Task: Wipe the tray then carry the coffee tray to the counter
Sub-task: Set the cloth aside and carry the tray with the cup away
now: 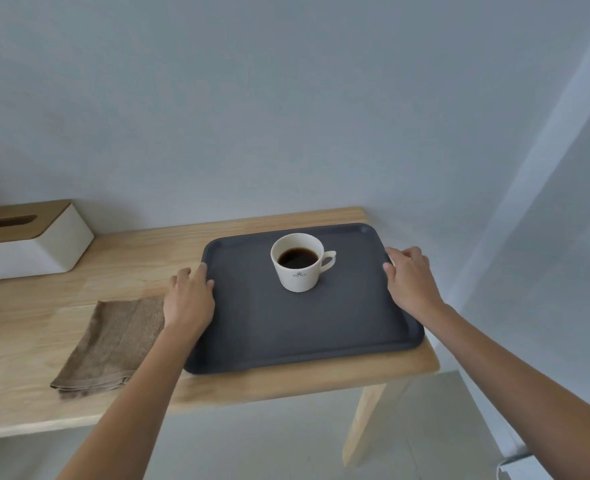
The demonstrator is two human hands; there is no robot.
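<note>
A dark grey tray lies flat on the right end of a light wooden table. A white cup of black coffee stands upright on the tray's far half, its handle pointing right. My left hand clasps the tray's left rim, thumb on the inside and fingers outside. My right hand clasps the right rim the same way. A folded brown cloth lies on the table just left of my left hand, touched by neither hand.
A white tissue box with a wooden lid stands at the table's back left. A plain wall rises right behind the table. The tray's right side reaches the table's right edge, and the floor shows below.
</note>
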